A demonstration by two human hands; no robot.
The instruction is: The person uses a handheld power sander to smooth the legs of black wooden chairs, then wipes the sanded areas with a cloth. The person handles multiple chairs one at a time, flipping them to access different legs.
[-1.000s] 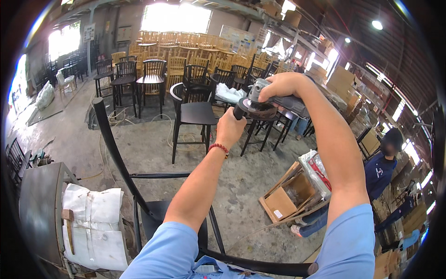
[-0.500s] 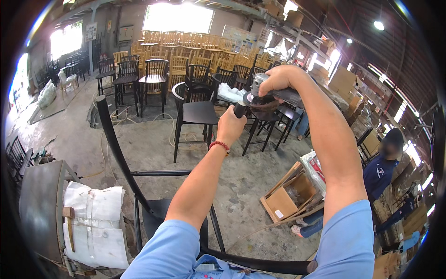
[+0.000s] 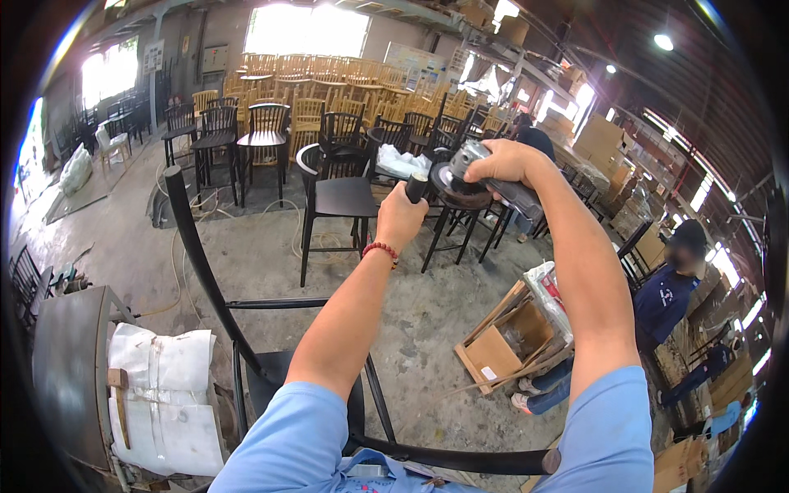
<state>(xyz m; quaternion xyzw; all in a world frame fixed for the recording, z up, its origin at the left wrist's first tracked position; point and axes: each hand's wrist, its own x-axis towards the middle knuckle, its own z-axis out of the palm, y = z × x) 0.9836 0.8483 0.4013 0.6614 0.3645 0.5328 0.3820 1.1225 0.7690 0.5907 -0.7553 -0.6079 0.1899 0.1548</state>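
Observation:
My left hand (image 3: 401, 218) is closed round the end of a black chair leg (image 3: 417, 187), whose tip is bare wood. My right hand (image 3: 503, 162) grips an angle grinder (image 3: 472, 154) by its head, fingers wrapped over the grey housing. Its round disc (image 3: 444, 178) sits just right of the leg tip, with a small gap between them. The black chair (image 3: 209, 263) lies tipped before me, another leg rising at the left. My left forearm hides part of its frame.
Black bar chairs (image 3: 341, 197) stand ahead, with stacked unpainted chairs (image 3: 329, 74) behind. A wrapped bundle (image 3: 164, 394) lies at the left on a metal bench (image 3: 70, 370). An open carton (image 3: 501, 345) is at the right, near a co-worker (image 3: 664, 296). Hoses (image 3: 177, 271) cross the floor.
The grinder has moved right, away from the leg tip, and its disc has tilted more into view. My left hand keeps its hold on the leg. The whole view has shifted slightly.

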